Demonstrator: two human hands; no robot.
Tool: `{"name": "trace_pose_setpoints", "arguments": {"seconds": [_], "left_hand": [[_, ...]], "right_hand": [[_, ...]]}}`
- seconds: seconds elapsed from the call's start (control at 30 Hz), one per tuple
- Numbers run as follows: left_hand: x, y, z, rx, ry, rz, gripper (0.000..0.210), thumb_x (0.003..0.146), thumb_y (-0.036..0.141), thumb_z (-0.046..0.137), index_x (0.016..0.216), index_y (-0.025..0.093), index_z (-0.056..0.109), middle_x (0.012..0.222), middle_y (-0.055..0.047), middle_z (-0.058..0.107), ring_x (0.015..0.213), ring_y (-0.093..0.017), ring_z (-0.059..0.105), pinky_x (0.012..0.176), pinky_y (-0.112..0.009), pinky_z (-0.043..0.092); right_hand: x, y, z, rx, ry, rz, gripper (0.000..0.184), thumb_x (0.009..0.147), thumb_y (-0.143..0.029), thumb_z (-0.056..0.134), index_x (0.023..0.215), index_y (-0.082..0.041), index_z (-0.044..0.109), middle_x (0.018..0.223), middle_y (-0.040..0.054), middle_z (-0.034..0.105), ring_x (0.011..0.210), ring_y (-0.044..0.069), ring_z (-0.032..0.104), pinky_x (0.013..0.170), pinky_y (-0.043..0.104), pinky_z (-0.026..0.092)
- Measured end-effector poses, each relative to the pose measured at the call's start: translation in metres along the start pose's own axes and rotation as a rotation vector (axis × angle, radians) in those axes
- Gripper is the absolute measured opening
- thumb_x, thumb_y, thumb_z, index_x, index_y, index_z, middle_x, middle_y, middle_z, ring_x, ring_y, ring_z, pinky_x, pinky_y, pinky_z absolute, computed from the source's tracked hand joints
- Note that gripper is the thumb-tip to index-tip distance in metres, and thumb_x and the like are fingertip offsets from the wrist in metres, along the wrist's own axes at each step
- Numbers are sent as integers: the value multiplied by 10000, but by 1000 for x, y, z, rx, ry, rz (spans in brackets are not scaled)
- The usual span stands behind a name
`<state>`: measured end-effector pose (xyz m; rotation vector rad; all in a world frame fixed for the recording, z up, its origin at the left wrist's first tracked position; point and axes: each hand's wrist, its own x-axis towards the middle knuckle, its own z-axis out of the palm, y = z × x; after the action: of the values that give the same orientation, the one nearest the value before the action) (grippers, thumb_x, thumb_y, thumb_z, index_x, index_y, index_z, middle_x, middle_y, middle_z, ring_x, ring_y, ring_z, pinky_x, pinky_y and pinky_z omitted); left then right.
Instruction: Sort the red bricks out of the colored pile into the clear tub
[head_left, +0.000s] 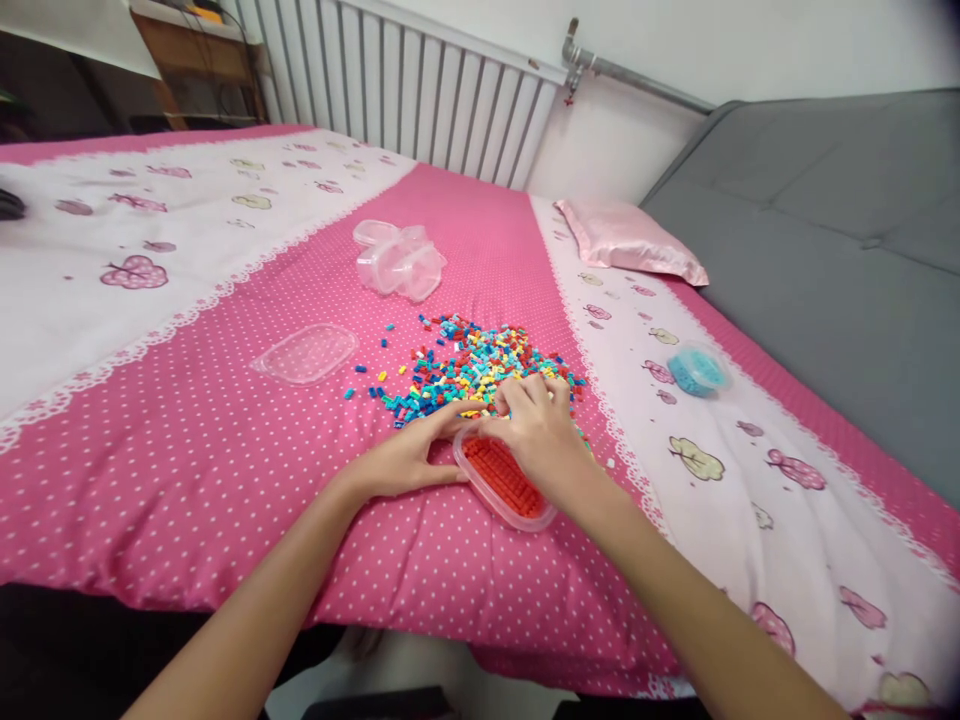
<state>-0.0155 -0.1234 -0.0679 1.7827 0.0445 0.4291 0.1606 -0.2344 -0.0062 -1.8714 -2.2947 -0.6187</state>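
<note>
A small clear plastic container (pixel 491 495) sits near the bed's front edge, with red bricks (pixel 510 478) packed in neat rows inside. My left hand (pixel 412 455) holds its left end, thumb at the near rim and fingers behind the far side. Over the container's far right side, my right hand (pixel 536 430) is closed, its fingers curled and pinched together; what they hold, if anything, is hidden. Just beyond both hands spreads a loose pile of small toy bricks (pixel 480 365) in blue, teal, yellow, red and white, partly covered by my fingers.
A clear lid (pixel 309 353) lies flat to the left. Farther back are stacked clear containers (pixel 401 265). To the right stands a container of blue bricks (pixel 697 370). A pink pillow (pixel 630 240) rests by the grey headboard (pixel 817 200); a white radiator (pixel 405 80) lines the wall.
</note>
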Motion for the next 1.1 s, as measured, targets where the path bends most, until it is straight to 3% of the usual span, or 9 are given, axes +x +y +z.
{"name": "trace_pose_setpoints", "arguments": {"seconds": [1.1], "left_hand": [[0, 2, 0, 4, -9, -26, 749, 851, 218, 711, 1491, 258, 324, 1558, -143, 399, 1419, -290, 418, 1179, -510, 344]], "right_hand": [[5, -4, 5, -52, -21, -51, 65, 889, -272, 689, 848, -249, 734, 953, 48, 596, 989, 248, 432, 952, 443, 234]]}}
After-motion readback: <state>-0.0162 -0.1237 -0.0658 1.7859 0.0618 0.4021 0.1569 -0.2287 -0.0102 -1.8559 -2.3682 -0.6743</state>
